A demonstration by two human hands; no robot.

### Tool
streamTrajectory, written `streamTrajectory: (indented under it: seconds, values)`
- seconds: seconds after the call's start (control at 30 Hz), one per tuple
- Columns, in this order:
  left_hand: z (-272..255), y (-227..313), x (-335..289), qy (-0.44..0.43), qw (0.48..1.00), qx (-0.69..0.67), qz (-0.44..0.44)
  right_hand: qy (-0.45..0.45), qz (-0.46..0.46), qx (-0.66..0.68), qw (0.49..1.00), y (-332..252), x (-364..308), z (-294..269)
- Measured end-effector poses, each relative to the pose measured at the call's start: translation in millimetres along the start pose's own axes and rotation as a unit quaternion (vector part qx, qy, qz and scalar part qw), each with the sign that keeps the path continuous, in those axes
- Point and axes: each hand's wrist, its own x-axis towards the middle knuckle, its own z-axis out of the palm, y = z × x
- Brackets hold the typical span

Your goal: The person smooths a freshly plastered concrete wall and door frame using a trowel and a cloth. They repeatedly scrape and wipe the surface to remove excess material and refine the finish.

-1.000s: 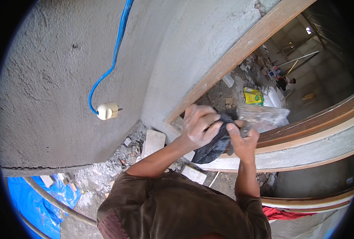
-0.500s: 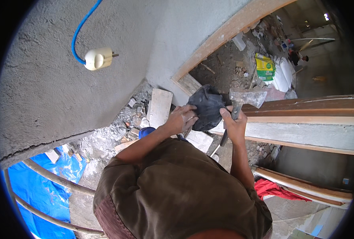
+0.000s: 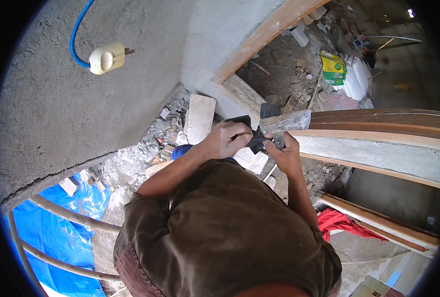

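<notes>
Since the earlier frame, the thin, crumpled black sheet (image 3: 256,143) has drawn in from a broad spread to a narrow bunch between your hands, left of the long white-faced, brown-edged wooden beam (image 3: 373,147). You appear to hold it from both sides for tension. Your left hand (image 3: 229,140), farther left of the beam, has fingers curled together, clamped on the sheet. Your right hand (image 3: 287,152), at the beam's left end, clamps a dull grey, blunt-ended object (image 3: 279,140); whether its thumb also pinches the sheet cannot be confirmed.
</notes>
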Motion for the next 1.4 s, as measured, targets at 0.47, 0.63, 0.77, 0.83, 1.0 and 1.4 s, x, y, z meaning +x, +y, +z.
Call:
streamTrajectory:
  seconds: [0.47, 0.63, 0.77, 0.83, 1.0, 1.4]
  values:
    - [87, -104, -13, -0.237, 0.919, 0.210, -0.237, -0.075, 0.039, -0.035, 0.996, 39, -24, 36]
    - [101, -171, -39, -0.224, 0.898, 0.299, -0.231, -0.120, 0.039, -0.064, 0.990, 56, -24, 44]
    - [94, -192, -57, -0.346, 0.834, 0.375, -0.212, -0.137, 0.060, -0.062, 0.987, 70, -24, 56]
    - [96, -219, -71, -0.412, 0.784, 0.389, -0.254, -0.149, 0.067, -0.052, 0.985, 81, -28, 64]
    - [98, -269, -95, -0.254, 0.854, 0.380, -0.249, -0.179, 0.063, -0.047, 0.981, 90, -21, 77]
    - [28, -110, -46, 0.283, 0.909, 0.305, -0.025, 0.012, 0.103, 0.027, 0.994, 89, -11, 55]
